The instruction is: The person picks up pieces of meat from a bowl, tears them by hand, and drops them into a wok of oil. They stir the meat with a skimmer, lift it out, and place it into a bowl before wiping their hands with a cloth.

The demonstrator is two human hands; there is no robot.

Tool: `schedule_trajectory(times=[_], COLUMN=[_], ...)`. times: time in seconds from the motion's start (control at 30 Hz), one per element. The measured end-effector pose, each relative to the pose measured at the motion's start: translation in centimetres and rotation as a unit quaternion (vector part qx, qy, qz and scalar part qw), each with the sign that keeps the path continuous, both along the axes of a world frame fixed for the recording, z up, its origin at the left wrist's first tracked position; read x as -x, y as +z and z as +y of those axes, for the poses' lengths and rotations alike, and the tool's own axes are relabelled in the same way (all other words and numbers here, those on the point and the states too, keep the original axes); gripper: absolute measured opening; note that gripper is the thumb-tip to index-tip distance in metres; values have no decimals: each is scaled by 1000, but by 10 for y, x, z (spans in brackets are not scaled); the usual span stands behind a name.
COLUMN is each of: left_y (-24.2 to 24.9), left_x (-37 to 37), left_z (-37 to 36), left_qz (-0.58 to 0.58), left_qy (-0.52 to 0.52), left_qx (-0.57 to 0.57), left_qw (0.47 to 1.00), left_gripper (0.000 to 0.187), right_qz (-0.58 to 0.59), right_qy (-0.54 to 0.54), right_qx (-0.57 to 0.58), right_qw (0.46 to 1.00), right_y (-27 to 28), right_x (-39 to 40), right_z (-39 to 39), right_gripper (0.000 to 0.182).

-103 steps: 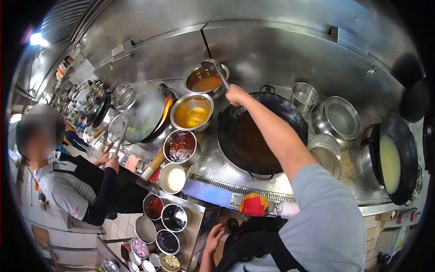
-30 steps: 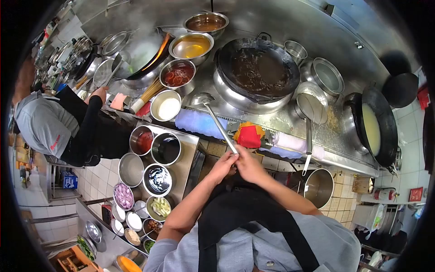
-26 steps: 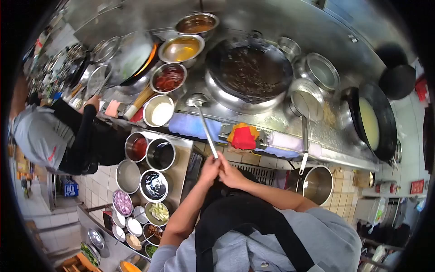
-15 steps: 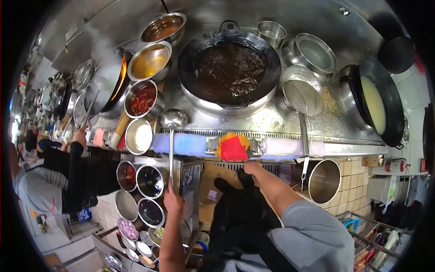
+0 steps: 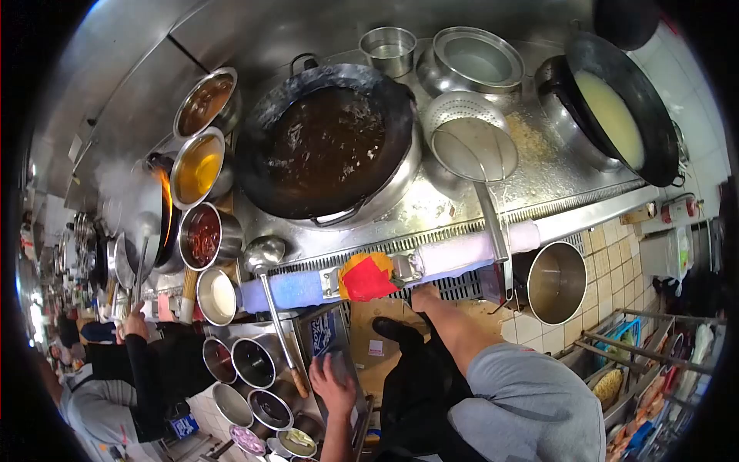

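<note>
My left hand is in front of the counter with its fingers spread, holding nothing. Just left of it, apart from the fingers, is the wooden-ended handle of a ladle; its steel bowl rests on the stove top and the handle slopes down over the blue rolled towel. My right hand is low at the counter's front edge, under the pale rolled towel; its fingers are hidden. Between the towels lies a red and orange cloth. A large black wok of dark liquid stands behind.
A skimmer rests on a perforated strainer, its handle crossing the front edge. Bowls of sauce and oil line the left. Flame rises by a steaming wok, where another person works. A tilted wok holds pale liquid.
My left hand has let go of the ladle handle and moved right, fingers spreading. The view has turned and shifted. My right hand stays at the counter's front edge.
</note>
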State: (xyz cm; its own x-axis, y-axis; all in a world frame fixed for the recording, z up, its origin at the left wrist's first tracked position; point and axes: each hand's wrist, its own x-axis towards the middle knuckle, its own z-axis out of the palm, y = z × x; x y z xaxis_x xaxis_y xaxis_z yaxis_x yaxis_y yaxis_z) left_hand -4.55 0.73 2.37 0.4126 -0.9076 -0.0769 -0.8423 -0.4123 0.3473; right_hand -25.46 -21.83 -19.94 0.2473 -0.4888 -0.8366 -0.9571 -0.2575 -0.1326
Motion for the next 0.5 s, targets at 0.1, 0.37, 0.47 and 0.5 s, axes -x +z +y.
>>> schedule_trajectory(times=[0.1,0.37,0.47,0.5], left_y=[-11,-29,-19,-10], left_x=[16,20,26,27], left_z=[-1,-29,-60,-76], left_qz=[-16,61,108,125], left_qy=[-50,-111,-135,-145], left_qx=[-38,-51,-31,12], left_qw=[998,991,985,981], left_gripper=[61,47,38,35], right_qz=[-12,-228,-172,-123], right_qy=[10,-192,-199,-275], right_qx=[43,204,-3,-124], right_qw=[999,933,965,945], right_y=[27,58,23,45], right_x=[3,78,141,156], right_z=[7,72,89,91], right_gripper=[38,44,34,34])
